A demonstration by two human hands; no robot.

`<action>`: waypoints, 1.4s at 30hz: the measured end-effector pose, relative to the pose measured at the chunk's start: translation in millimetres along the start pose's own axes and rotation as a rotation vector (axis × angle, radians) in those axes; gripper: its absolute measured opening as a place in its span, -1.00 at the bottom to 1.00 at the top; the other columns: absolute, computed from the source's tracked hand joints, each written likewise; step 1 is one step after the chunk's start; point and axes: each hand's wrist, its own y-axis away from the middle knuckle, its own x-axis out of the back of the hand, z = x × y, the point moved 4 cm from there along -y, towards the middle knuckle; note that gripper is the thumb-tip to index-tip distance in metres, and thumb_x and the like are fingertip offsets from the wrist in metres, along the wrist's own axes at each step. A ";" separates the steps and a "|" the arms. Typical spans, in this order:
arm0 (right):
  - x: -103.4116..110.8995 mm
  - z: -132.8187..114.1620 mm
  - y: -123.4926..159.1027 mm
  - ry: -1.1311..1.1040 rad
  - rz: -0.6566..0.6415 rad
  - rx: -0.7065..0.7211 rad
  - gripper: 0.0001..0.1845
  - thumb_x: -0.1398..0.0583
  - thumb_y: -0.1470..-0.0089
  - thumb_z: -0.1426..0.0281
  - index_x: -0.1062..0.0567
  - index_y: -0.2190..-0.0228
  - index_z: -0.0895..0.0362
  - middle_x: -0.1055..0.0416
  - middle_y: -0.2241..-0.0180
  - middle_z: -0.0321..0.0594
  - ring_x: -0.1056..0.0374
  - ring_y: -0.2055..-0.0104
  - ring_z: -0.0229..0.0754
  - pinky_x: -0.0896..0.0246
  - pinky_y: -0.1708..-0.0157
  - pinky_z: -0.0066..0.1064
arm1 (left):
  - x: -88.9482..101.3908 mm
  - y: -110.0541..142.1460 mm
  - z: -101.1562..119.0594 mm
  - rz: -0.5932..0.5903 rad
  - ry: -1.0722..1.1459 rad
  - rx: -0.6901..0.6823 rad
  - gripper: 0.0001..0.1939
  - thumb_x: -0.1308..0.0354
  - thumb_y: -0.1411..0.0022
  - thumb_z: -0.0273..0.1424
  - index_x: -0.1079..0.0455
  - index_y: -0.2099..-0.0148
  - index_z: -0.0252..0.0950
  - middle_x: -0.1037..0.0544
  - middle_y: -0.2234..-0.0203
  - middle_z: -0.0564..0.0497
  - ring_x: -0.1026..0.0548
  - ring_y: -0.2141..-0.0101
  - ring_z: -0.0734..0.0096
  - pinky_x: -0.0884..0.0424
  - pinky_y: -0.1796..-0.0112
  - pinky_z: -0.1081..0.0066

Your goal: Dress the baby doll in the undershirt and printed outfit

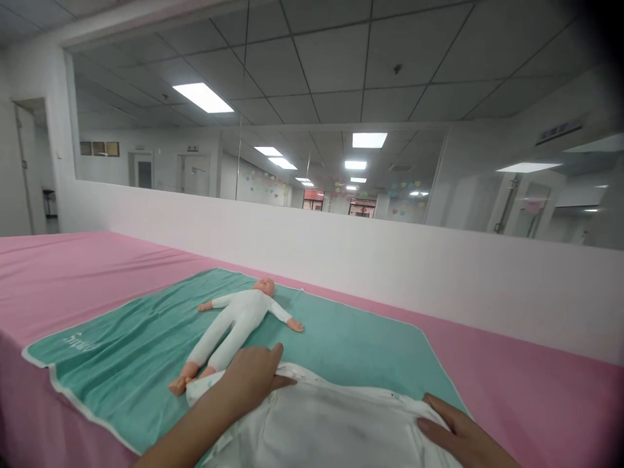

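A white cloth item with small printed marks along its edge, perhaps a baby garment (341,422), is stretched between my two hands at the bottom of the view. My left hand (256,377) pinches its upper edge near the middle. At the right, my right hand (446,426) grips the other end between thumb and fingers. Beyond my left hand a baby doll (241,315) with a white body lies on its back, arms spread, feet towards the front. Under the doll is a green towel (351,331) with a white border. The cloth's lower part runs out of the frame.
A pink cover (82,266) drapes the table and hangs over its front edge at the left. Behind the table rises a low white wall (312,240) with a wide glass pane (273,156) above. An open door (26,169) stands far left.
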 end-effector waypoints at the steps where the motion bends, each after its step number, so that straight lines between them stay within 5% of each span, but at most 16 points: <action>1: 0.5 5.9 -8.2 0.022 0.022 -0.028 -0.48 0.00 0.11 -0.10 -0.43 0.39 0.05 -0.44 0.26 -0.11 -0.34 0.19 0.02 -0.21 0.22 -0.27 | -5.0 -10.5 0.0 -0.016 -0.026 -0.021 -0.56 0.00 -0.10 -0.01 -0.34 0.22 -0.29 -0.49 0.49 -0.11 -0.47 0.42 0.08 -0.21 0.44 0.34; 4: 0.3 22.6 -41.2 0.146 0.009 -0.047 -0.42 -0.05 0.13 -0.09 -0.42 0.25 0.09 -0.40 0.14 -0.06 -0.31 0.11 0.05 -0.19 0.17 -0.25 | -25.6 -51.9 0.4 -0.054 -0.044 -0.064 -0.49 0.06 -0.12 0.04 -0.35 0.22 -0.32 -0.49 0.46 -0.14 -0.47 0.40 0.08 -0.26 0.41 0.31; 7: -10.7 33.1 -83.3 0.318 -0.057 0.024 -0.55 0.01 0.01 -0.01 -0.39 0.38 0.09 -0.44 0.29 -0.14 -0.34 0.26 -0.05 -0.17 0.30 -0.31 | -60.8 -101.0 1.1 -0.080 -0.047 -0.067 -0.50 0.04 -0.13 0.02 -0.32 0.14 -0.30 -0.50 0.38 -0.14 -0.48 0.32 0.09 -0.29 0.37 0.32; 10: -27.6 43.9 -123.9 0.522 0.058 -0.042 -0.64 0.03 -0.06 0.08 -0.35 0.38 0.09 -0.42 0.34 -0.16 -0.32 0.32 -0.08 -0.08 0.42 -0.36 | -101.2 -141.0 -0.8 -0.043 -0.070 0.006 -0.56 0.02 -0.17 -0.07 -0.28 0.09 -0.31 -0.50 0.33 -0.13 -0.47 0.28 0.12 -0.31 0.34 0.32; 14: -53.0 56.7 -159.9 0.663 0.264 -0.034 -0.67 0.14 -0.17 0.22 -0.33 0.26 0.07 -0.39 0.28 -0.17 -0.30 0.27 -0.12 -0.03 0.41 -0.37 | -143.2 -168.1 -3.9 0.005 -0.074 0.048 -0.62 0.11 -0.26 -0.17 -0.24 0.04 -0.34 -0.43 0.15 -0.20 -0.46 0.24 0.13 -0.32 0.32 0.28; 18: -71.7 72.0 -174.5 0.785 0.352 0.028 -0.70 0.13 -0.18 0.34 -0.35 0.23 0.08 -0.37 0.25 -0.14 -0.26 0.16 -0.11 -0.04 0.26 -0.32 | -164.2 -178.1 -1.4 0.093 -0.090 -0.008 -0.74 0.11 -0.29 -0.30 -0.26 0.09 -0.32 -0.38 0.11 -0.20 -0.39 0.14 0.16 -0.29 0.24 0.28; 22: -86.9 72.4 -176.2 0.824 0.449 0.005 -0.65 0.12 -0.13 0.49 -0.34 0.12 0.12 -0.33 0.11 -0.03 -0.21 0.07 -0.04 -0.03 0.15 -0.22 | -171.8 -181.3 7.6 0.163 -0.100 -0.081 -0.81 0.07 -0.27 -0.38 -0.29 0.11 -0.30 -0.39 0.19 -0.16 -0.31 0.08 0.15 -0.23 0.14 0.23; 25: -107.4 52.7 -173.4 0.790 0.494 0.180 -0.54 0.13 -0.10 0.56 -0.26 -0.02 0.17 -0.21 -0.06 -0.01 -0.10 -0.08 -0.02 0.10 -0.05 -0.16 | -171.1 -176.2 13.4 0.196 -0.106 -0.088 -0.71 -0.02 -0.22 -0.35 -0.26 0.01 -0.29 -0.36 0.10 -0.18 -0.27 0.02 0.09 -0.20 0.08 0.15; 29: -147.7 33.0 -170.3 0.656 0.230 0.463 -0.52 0.12 -0.17 0.35 -0.19 -0.11 0.17 -0.08 -0.18 -0.13 0.04 -0.21 -0.10 0.23 -0.18 -0.21 | -168.5 -155.2 28.3 0.282 -0.105 -0.358 -0.57 0.10 -0.27 -0.42 -0.10 -0.18 -0.27 -0.17 -0.16 -0.14 -0.06 -0.17 0.18 0.09 -0.12 0.07; 31: -162.1 35.0 -171.2 0.594 0.093 0.460 -0.46 0.12 -0.18 0.25 -0.14 -0.14 0.19 -0.05 -0.20 -0.13 0.07 -0.23 -0.12 0.20 -0.19 -0.23 | -174.5 -143.8 32.9 0.240 -0.078 -0.465 -0.57 0.18 -0.31 -0.39 -0.07 -0.21 -0.28 -0.12 -0.20 -0.11 0.02 -0.21 0.25 0.14 -0.15 0.08; 34: -171.0 43.2 -175.2 0.552 0.000 0.386 -0.38 0.16 -0.18 0.15 -0.11 -0.16 0.24 0.00 -0.22 -0.11 0.10 -0.25 -0.10 0.19 -0.20 -0.21 | -187.8 -135.6 30.6 0.099 0.016 -0.420 -0.54 0.17 -0.30 -0.26 -0.12 -0.19 -0.31 -0.16 -0.18 -0.13 -0.02 -0.20 0.23 0.08 -0.14 0.07; 38: -170.0 47.5 -174.9 0.518 -0.015 0.332 -0.35 0.17 -0.17 0.12 -0.14 -0.15 0.25 0.03 -0.23 -0.13 0.16 -0.27 -0.09 0.24 -0.22 -0.18 | -182.0 -134.4 13.2 -0.009 0.301 -0.312 -0.63 0.03 -0.23 -0.24 -0.30 -0.05 -0.22 -0.35 -0.06 -0.04 -0.23 -0.11 0.30 -0.07 -0.12 0.19; 42: -168.7 41.6 -165.3 0.358 0.003 0.304 -0.37 0.13 -0.15 0.09 -0.13 -0.16 0.14 0.00 -0.22 -0.21 0.09 -0.25 -0.11 0.23 -0.23 -0.23 | -135.4 -132.5 -49.5 0.119 0.426 -0.186 -0.63 0.17 -0.29 -0.30 -0.29 -0.06 -0.24 -0.41 -0.01 -0.02 -0.36 0.01 0.35 -0.26 0.01 0.37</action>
